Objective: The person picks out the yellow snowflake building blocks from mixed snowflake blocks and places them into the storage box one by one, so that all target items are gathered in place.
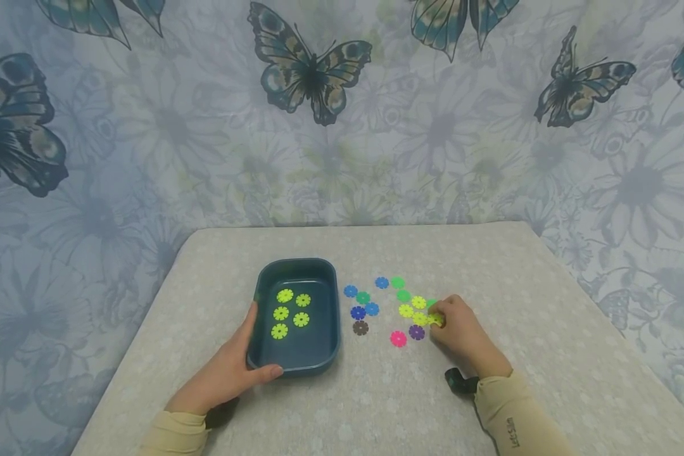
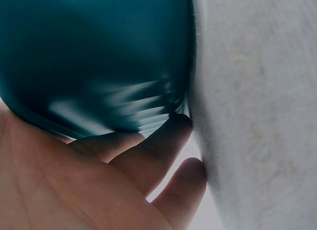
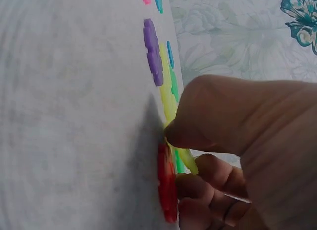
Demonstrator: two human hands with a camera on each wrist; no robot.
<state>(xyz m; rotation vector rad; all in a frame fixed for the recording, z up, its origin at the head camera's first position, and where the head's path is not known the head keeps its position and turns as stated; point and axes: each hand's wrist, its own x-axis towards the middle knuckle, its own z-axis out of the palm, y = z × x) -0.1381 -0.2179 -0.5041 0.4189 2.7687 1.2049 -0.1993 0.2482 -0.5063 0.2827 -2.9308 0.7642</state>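
Observation:
A dark teal tray (image 1: 315,347) stands at the middle left of the table, with several yellow flower-shaped discs (image 1: 281,313) lying in it. My left hand (image 1: 219,378) grips the tray's near left corner, thumb at the front rim and fingers along the left wall. In the left wrist view, fingertips (image 2: 181,122) touch the outer wall. To the right, my right hand (image 1: 464,332) pinches a yellow disc (image 3: 189,161) between thumb and fingers, tilted up beside other yellow discs (image 1: 418,318). Close under that hand is a red disc (image 3: 167,183), hidden in the head view.
Loose discs lie between tray and right hand: blue (image 1: 358,313), green (image 1: 403,296), brown (image 1: 360,328), pink (image 1: 398,339) and purple (image 1: 417,332). A patterned cloth covers the table (image 1: 370,411). Behind its far edge rises a wall (image 1: 376,158) with butterflies.

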